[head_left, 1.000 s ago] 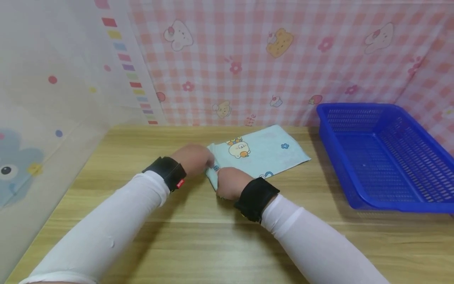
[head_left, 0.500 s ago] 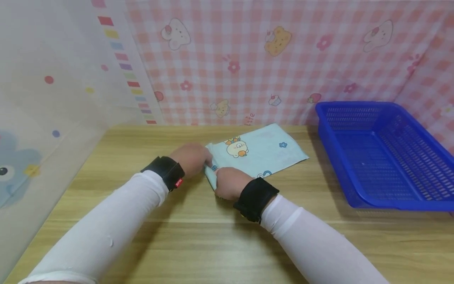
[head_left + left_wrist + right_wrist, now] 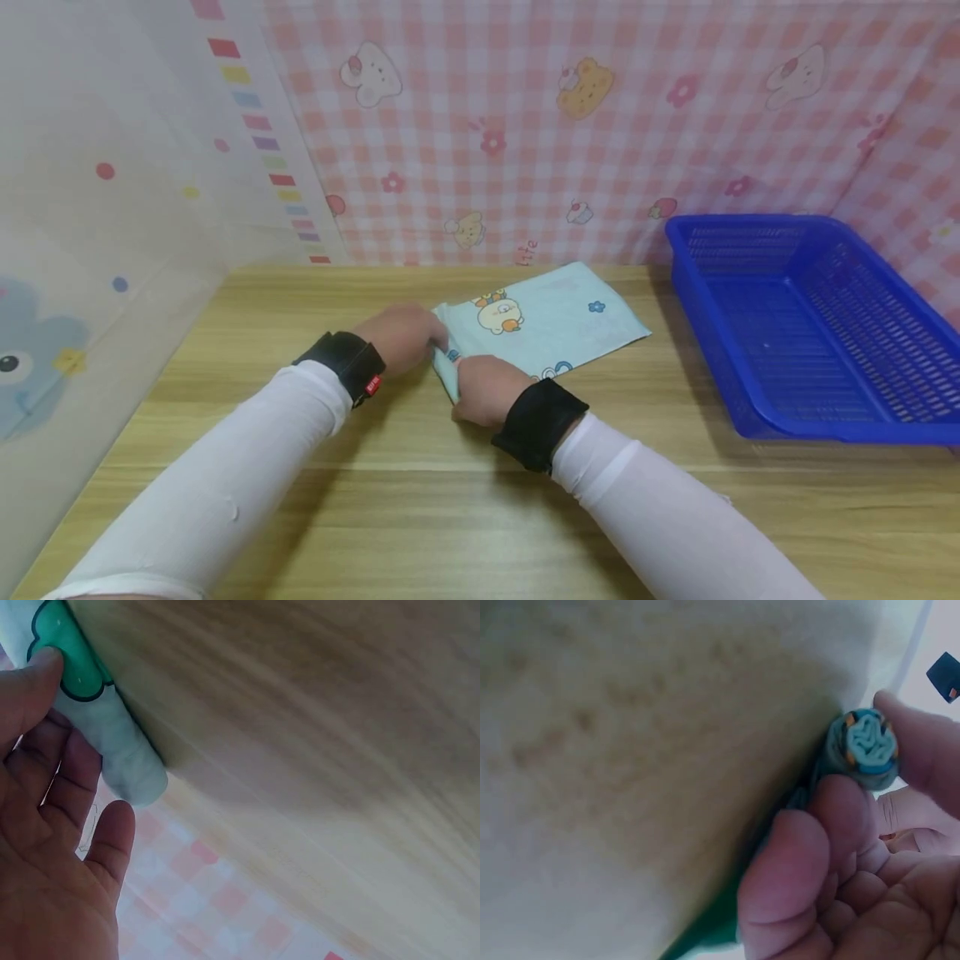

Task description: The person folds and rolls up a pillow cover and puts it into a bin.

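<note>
A light blue cloth point(image 3: 555, 317) with a cartoon bear and flower print lies flat on the wooden table, its left edge rolled up. My left hand point(image 3: 405, 336) grips the far part of the rolled edge point(image 3: 127, 750); in the left wrist view the thumb presses on a green printed patch, with fingers curled behind the roll. Nearer to me, my right hand point(image 3: 491, 390) pinches the other end. From the right wrist, the spiral end of the roll point(image 3: 871, 742) shows between thumb and fingers. In the head view the hands hide most of the roll.
On the right of the table point(image 3: 420, 517) stands a blue plastic basket point(image 3: 720, 358) with perforated walls. A pink checked sheet point(image 3: 487, 100) hangs behind the table's back edge, and a pale printed sheet point(image 3: 150, 242) borders the left side.
Both hands keep their hold on the rolled edge in nearly the same place. The head view has shifted very slightly; the cloth looks unchanged.
</note>
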A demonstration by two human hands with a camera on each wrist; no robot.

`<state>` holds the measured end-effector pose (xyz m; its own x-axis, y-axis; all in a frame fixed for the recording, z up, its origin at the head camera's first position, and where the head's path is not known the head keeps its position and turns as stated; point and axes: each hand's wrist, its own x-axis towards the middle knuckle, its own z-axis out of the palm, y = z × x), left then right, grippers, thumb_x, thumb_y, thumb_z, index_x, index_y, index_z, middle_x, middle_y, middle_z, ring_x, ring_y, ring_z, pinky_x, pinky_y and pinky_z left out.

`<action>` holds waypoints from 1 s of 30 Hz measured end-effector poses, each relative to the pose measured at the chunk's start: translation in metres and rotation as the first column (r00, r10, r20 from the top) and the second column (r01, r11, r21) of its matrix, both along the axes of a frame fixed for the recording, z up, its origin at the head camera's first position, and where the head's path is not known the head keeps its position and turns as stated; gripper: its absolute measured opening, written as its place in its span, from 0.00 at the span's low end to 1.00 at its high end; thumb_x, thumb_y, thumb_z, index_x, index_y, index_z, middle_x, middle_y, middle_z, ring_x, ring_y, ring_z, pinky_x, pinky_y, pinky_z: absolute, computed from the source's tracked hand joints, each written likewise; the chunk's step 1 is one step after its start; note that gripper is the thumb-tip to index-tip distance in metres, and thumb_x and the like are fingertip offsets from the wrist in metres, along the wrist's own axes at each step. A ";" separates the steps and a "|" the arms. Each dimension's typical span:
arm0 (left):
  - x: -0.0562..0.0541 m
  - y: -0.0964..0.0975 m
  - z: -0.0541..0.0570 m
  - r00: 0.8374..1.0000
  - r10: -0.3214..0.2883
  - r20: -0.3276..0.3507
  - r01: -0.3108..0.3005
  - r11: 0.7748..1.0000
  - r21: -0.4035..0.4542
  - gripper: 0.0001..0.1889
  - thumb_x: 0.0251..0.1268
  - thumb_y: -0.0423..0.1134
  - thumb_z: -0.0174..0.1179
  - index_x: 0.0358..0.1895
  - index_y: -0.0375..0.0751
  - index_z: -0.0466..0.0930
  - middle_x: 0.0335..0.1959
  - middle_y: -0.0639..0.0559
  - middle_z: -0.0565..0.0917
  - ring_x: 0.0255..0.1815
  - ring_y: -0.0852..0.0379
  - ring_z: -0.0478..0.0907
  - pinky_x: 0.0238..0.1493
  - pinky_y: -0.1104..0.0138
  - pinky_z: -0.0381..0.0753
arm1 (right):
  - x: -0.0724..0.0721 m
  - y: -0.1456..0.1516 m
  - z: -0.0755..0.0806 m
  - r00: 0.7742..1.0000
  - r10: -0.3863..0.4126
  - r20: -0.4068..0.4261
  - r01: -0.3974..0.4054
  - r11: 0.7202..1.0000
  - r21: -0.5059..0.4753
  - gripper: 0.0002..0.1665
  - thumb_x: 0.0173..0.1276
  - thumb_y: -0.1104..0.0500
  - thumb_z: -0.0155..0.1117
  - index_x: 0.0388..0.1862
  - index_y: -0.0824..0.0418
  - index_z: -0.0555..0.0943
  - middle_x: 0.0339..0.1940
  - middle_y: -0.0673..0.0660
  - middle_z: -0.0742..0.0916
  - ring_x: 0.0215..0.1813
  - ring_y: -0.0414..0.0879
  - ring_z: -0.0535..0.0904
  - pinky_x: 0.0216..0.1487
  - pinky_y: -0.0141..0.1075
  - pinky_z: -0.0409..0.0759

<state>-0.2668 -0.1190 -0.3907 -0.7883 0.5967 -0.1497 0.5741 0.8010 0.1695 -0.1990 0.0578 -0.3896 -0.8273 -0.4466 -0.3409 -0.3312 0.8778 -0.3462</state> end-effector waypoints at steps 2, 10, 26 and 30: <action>-0.002 -0.001 0.000 1.000 -0.012 0.012 0.012 1.000 -0.010 0.11 0.76 0.34 0.59 0.48 0.53 0.90 0.51 0.51 0.90 0.55 0.50 0.84 0.65 0.53 0.80 | 0.000 0.000 0.001 1.000 0.001 0.000 -0.001 1.000 0.012 0.14 0.69 0.55 0.73 0.33 0.60 0.78 0.30 0.53 0.79 0.33 0.48 0.75 0.39 0.36 0.75; -0.009 0.008 0.008 0.995 0.020 0.097 -0.013 0.997 -0.072 0.11 0.78 0.38 0.58 0.52 0.51 0.89 0.55 0.51 0.89 0.60 0.49 0.83 0.67 0.53 0.78 | -0.007 0.008 0.009 0.999 -0.048 0.024 0.047 0.998 0.051 0.20 0.70 0.55 0.73 0.21 0.57 0.75 0.24 0.51 0.77 0.27 0.46 0.75 0.32 0.34 0.72; -0.004 0.014 0.001 1.000 0.021 -0.012 -0.022 0.997 -0.069 0.04 0.71 0.36 0.65 0.39 0.50 0.89 0.37 0.54 0.86 0.41 0.52 0.79 0.53 0.57 0.79 | -0.018 0.019 0.009 0.975 -0.132 0.177 0.121 0.990 0.075 0.23 0.72 0.49 0.72 0.17 0.57 0.85 0.13 0.47 0.83 0.19 0.39 0.77 0.33 0.30 0.72; 0.002 0.002 0.001 1.000 -0.003 0.022 0.004 0.999 -0.047 0.06 0.73 0.37 0.64 0.43 0.49 0.91 0.43 0.54 0.89 0.44 0.54 0.82 0.57 0.58 0.82 | -0.018 0.021 0.010 0.974 -0.136 0.181 0.126 0.990 0.063 0.23 0.73 0.50 0.72 0.18 0.57 0.85 0.12 0.47 0.82 0.19 0.39 0.76 0.34 0.29 0.72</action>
